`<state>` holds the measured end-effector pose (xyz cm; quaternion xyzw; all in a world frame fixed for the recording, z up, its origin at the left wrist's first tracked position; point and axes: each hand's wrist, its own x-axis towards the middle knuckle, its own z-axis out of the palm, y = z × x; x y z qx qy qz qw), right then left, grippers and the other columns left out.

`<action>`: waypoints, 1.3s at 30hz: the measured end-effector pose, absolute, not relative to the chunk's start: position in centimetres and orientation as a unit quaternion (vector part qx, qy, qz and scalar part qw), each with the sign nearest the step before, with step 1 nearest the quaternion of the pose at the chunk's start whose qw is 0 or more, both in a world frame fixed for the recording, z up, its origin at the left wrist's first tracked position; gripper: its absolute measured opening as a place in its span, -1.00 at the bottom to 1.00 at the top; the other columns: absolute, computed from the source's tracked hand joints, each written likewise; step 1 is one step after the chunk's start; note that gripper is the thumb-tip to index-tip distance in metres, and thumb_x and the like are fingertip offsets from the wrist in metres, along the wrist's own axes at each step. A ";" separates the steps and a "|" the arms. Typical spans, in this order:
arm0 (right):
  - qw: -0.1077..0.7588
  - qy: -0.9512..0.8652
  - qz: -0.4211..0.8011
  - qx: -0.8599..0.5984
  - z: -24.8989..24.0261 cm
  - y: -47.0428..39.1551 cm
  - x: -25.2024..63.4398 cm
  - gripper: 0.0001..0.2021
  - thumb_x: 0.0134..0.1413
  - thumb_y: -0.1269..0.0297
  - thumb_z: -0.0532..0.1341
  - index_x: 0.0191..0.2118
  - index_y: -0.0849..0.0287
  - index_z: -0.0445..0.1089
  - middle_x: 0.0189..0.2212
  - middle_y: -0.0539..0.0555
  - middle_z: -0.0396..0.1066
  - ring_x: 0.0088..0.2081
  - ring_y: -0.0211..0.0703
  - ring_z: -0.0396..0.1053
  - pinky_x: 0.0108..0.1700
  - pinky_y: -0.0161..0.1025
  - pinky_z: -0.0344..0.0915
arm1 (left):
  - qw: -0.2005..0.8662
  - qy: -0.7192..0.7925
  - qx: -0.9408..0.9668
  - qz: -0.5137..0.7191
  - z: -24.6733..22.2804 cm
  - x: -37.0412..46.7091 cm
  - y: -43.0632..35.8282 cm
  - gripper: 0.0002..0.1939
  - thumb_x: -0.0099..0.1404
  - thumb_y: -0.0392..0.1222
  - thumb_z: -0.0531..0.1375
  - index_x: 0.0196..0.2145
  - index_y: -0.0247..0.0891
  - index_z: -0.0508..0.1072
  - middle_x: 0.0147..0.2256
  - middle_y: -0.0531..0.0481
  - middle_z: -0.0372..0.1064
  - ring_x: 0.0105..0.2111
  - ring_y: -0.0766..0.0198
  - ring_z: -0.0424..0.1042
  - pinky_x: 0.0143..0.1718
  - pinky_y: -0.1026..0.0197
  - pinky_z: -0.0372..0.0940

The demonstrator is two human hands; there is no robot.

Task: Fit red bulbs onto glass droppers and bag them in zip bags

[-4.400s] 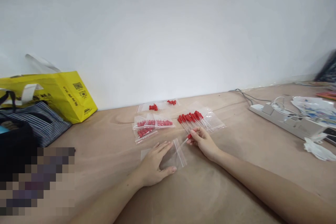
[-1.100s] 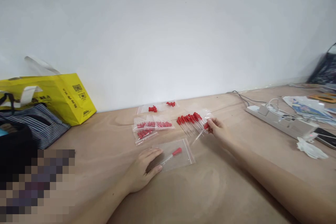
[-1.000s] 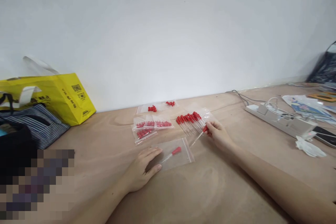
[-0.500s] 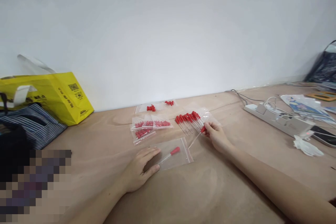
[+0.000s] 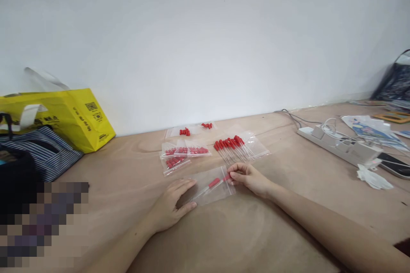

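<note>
My left hand (image 5: 173,207) rests on the left end of a clear zip bag (image 5: 209,199), thumb and fingers apart. One red-bulbed dropper (image 5: 214,183) lies inside the bag. At the bag's right end, my right hand (image 5: 248,179) pinches a second dropper by its red bulb (image 5: 226,177), its thin stem pointing left into the bag. Behind my right hand, several loose droppers (image 5: 229,143) lie in a row. Several filled bags (image 5: 184,151) overlap to the left of that row.
A yellow bag (image 5: 80,115) and a striped bag (image 5: 57,153) stand at the left. On the right are a power strip (image 5: 336,147) with cables, a crumpled tissue (image 5: 374,178), a phone (image 5: 395,165) and printed sheets (image 5: 368,130). A wall closes off the back.
My right hand has moved left and nearer, from beside the loose droppers to the bag's right end, bringing the dropper's stem into the bag. My left hand has stayed on the bag.
</note>
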<state>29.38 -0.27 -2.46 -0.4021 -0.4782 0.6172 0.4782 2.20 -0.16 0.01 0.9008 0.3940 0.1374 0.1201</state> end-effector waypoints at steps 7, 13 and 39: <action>0.430 -0.534 0.593 -0.423 -2.5 0.1 29.0 -0.63 -0.36 0.23 0.34 -0.35 0.21 0.26 -0.47 -0.03 0.36 -0.55 -0.38 0.28 -0.52 -0.38 0.22 | 0.110 0.394 0.902 0.138 -0.2 2.1 -0.1 -0.53 0.19 0.02 0.06 0.04 -0.15 0.20 0.04 -0.05 0.21 0.04 0.09 0.17 0.03 -0.01 0.13; 0.399 -0.571 0.588 -0.412 -2.7 0.6 28.3 -0.57 -0.46 0.32 0.37 -0.34 0.21 0.21 -0.52 -0.05 0.39 -0.56 -0.37 0.27 -0.53 -0.39 0.21 | 0.109 0.401 0.900 0.133 -0.3 2.2 -0.1 -0.52 0.19 0.00 0.06 0.04 -0.20 0.21 0.04 -0.07 0.21 0.04 0.10 0.16 0.03 0.00 0.12; 0.385 -0.552 0.097 -0.733 -1.6 13.1 34.1 -0.81 -0.26 0.20 0.21 -0.46 0.20 0.45 -0.41 0.15 0.42 -0.32 -0.11 0.35 -0.31 -0.31 0.18 | 0.119 0.388 0.903 0.141 -0.1 2.1 -0.1 -0.55 0.18 0.00 0.07 0.02 -0.13 0.24 0.03 -0.03 0.22 0.03 0.13 0.18 0.04 0.02 0.12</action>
